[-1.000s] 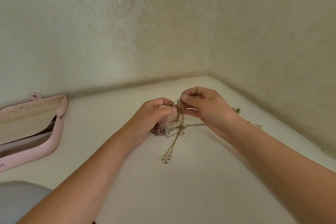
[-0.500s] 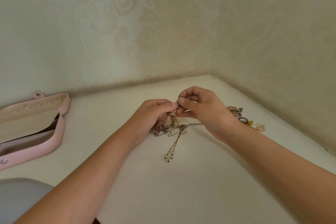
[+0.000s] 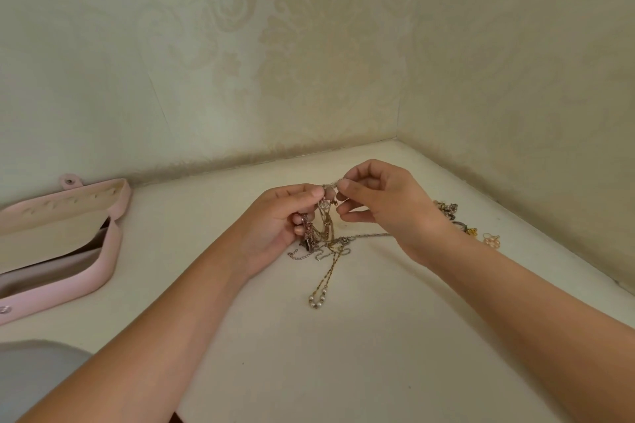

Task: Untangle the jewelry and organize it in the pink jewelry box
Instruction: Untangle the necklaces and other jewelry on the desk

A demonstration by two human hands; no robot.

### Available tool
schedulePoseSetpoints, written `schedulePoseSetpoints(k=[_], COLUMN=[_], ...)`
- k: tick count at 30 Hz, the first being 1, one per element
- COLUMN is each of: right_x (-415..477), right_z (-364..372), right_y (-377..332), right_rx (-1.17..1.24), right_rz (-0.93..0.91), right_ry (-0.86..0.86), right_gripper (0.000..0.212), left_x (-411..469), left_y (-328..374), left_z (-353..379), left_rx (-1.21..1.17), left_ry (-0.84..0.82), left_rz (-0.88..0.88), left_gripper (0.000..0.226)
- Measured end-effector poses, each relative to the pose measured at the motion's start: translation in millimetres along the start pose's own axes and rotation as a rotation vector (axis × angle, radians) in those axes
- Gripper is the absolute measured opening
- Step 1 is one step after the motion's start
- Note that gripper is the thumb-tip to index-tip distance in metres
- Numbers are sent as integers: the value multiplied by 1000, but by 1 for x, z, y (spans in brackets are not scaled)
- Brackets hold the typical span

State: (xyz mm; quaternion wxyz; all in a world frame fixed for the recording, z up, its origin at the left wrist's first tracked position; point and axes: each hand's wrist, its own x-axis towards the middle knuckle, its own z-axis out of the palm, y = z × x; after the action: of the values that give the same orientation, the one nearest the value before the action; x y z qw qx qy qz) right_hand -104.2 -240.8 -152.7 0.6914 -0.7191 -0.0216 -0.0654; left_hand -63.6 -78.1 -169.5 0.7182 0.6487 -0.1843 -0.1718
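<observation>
Up a bit went the tangle (image 3: 326, 237); your left hand (image 3: 278, 216) and right hand (image 3: 385, 206) pinch it. Pull it apart slowly.

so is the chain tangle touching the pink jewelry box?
Apart. The head view shows a wide stretch of bare table between the chain tangle and the pink jewelry box.

Cut off and unclear
The pink jewelry box (image 3: 75, 288) leaves the left edge; the tangled chains (image 3: 326, 240) cannot be told apart.
</observation>
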Motion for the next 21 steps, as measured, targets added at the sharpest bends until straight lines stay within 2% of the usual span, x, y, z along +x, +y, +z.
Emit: schedulePoseSetpoints(k=[4,10,16,21], right_x=[0,-3,-4,-3], right_z=[-3,3,0,1], right_y=[1,4,4,0], right_rx=[-59,-215,-278,-176], right_rz=[52,115,67,104], right_ry=[-24,-254,-240,-292], right_gripper=[7,25,9,10], left_x=[1,0,0,0], left_y=[1,5,8,9], left_z=[-3,-2,-5,-6], left_rx=[-106,-232,-296,-306], left_ry=[21,9,22,69], left_rz=[-8,-5,11,16], left_gripper=[17,21,23,22])
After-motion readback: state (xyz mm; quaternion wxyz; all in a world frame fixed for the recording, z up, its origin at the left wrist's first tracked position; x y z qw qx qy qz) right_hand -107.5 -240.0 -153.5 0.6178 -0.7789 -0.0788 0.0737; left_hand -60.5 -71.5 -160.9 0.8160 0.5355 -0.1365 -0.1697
